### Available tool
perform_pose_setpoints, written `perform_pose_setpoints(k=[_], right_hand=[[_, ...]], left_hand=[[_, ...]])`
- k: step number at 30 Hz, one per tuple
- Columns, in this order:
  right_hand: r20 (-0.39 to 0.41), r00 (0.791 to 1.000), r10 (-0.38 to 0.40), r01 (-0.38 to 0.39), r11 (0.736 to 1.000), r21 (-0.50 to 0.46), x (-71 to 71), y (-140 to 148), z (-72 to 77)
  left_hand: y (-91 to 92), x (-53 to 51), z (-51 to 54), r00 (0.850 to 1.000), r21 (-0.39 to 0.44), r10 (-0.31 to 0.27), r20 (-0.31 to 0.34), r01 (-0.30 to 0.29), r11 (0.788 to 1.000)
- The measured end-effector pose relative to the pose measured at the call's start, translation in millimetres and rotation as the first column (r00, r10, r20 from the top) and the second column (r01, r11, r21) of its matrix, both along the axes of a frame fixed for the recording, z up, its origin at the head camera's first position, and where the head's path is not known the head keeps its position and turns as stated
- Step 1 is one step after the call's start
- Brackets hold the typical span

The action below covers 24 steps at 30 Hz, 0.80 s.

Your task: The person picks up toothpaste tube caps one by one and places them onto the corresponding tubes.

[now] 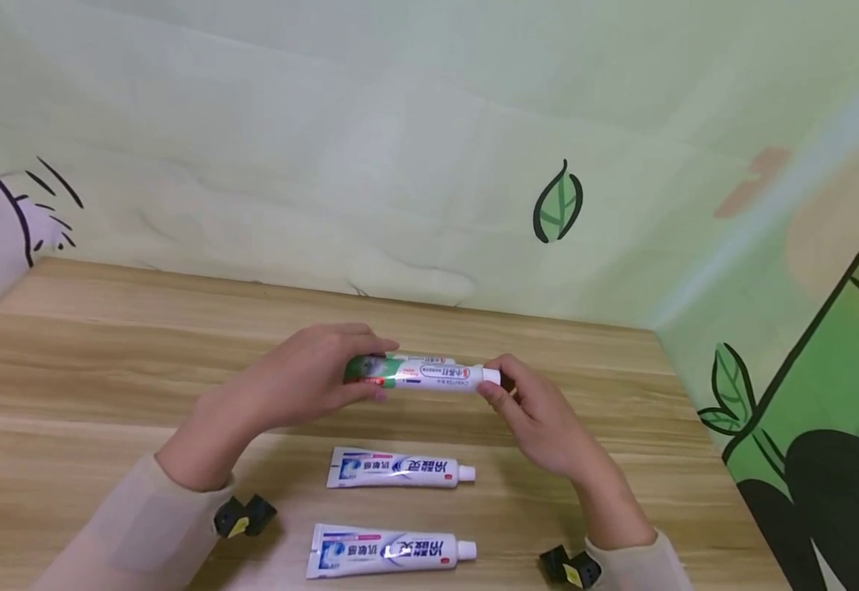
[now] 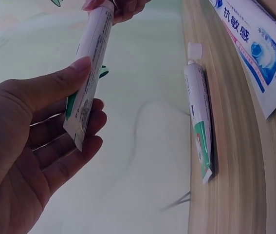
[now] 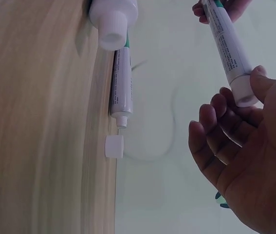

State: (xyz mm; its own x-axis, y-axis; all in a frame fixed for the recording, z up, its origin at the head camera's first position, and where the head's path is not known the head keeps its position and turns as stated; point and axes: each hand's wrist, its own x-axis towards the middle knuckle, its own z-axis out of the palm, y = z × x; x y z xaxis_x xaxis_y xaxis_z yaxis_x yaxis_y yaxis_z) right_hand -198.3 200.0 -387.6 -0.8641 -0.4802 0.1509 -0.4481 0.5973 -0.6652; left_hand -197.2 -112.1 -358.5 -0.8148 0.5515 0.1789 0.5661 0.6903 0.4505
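A green and white toothpaste tube (image 1: 432, 377) is held level above the wooden table, its white cap (image 1: 491, 376) to the right. My left hand (image 1: 307, 373) grips its green tail end between thumb and fingers. My right hand (image 1: 547, 423) pinches the cap end between thumb and fingers. Behind it, a second green and white tube (image 3: 122, 87) lies on the table with its threaded neck bare. A loose white cap (image 3: 114, 146) is just off that neck. Nearer to me lie two blue and white toothpaste tubes, one closer (image 1: 392, 552) and one farther (image 1: 395, 469), both capped.
The wooden table (image 1: 141, 328) meets a pale green wall covering (image 1: 399, 164) with printed leaves at its far edge. More of this printed covering (image 1: 828, 345) borders the right side. Small black markers sit on both sleeves.
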Motion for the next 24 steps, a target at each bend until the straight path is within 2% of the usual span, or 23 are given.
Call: perform_pose_setpoints(k=[11,24], right_hand=[[-0.014,1.000,0.011,-0.012,0.998,-0.057,0.0,-4.0,-3.5],[0.002,1.000,-0.023,0.023,1.000,-0.020,-1.8,-2.9,-4.6]], left_hand=[[3.8,-0.8,-4.1,0.999,-0.025,0.034,0.001,-0.034,0.999],[5.8,-3.6,-10.1,0.999,-0.043,0.037,0.001,-0.037,0.998]])
